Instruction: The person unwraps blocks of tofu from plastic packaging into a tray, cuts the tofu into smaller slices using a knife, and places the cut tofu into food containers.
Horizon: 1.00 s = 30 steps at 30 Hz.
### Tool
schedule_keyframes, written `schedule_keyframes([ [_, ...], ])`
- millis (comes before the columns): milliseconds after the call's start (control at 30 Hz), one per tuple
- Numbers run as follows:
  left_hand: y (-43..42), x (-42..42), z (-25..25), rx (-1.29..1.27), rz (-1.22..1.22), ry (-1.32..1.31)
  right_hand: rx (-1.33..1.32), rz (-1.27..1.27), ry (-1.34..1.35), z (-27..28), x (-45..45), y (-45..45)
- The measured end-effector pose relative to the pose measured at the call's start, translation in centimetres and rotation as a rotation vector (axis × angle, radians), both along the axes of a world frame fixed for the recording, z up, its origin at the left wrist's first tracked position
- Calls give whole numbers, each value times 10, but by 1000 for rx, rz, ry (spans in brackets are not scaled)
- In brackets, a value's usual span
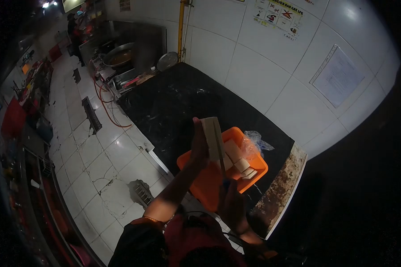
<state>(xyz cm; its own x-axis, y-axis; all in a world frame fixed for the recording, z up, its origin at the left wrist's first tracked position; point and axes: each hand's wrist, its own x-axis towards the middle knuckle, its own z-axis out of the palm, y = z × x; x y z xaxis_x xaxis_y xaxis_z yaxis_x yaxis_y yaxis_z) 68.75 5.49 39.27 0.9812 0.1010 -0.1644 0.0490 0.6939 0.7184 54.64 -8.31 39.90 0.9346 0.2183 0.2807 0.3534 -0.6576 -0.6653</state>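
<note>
Above the orange tub (201, 189), my left hand (199, 144) holds a pale, beige block (211, 138) upright, with its fingers along the block's left side. My right hand (231, 204) is wrapped round the handle of a knife (222, 167). The blade points up and away from me and lies against the right part of the block. Several pale cut pieces (242, 165) lie in the tub, on its right side. A clear plastic bag (257, 141) hangs over the tub's far right rim.
The tub stands on a black counter (178, 102) along a white tiled wall. A large wok (120, 57) sits on a stove at the counter's far end, near a round metal lid (167, 61). Another person (74, 38) stands far back at the left. An orange hose crosses the floor.
</note>
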Motion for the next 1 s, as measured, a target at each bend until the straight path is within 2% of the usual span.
schedule_keyframes([
  [233, 0, 2, 3, 57, -9, -35, -19, -35, 86, 8, 4, 6],
  [300, 0, 3, 4, -4, -34, -20, -25, -39, 156, 3, 4, 6],
  [433, -2, -3, 13, 41, -46, -24, 39, -32, 126, 9, 4, 10],
  [533, -3, -4, 17, 16, -52, -24, -58, -66, 141, -4, 5, 8],
  [600, -4, -10, 26, 70, -46, 2, 38, -51, 16, -6, 7, 11],
  [733, -3, -8, 21, 99, -54, -30, 40, -68, 17, -3, 9, 14],
  [900, -1, -8, 17, 111, -118, -207, 46, -34, -123, -17, 12, 14],
  [1000, -1, -8, 24, 167, -166, -336, 70, -60, -75, -16, 13, 16],
])
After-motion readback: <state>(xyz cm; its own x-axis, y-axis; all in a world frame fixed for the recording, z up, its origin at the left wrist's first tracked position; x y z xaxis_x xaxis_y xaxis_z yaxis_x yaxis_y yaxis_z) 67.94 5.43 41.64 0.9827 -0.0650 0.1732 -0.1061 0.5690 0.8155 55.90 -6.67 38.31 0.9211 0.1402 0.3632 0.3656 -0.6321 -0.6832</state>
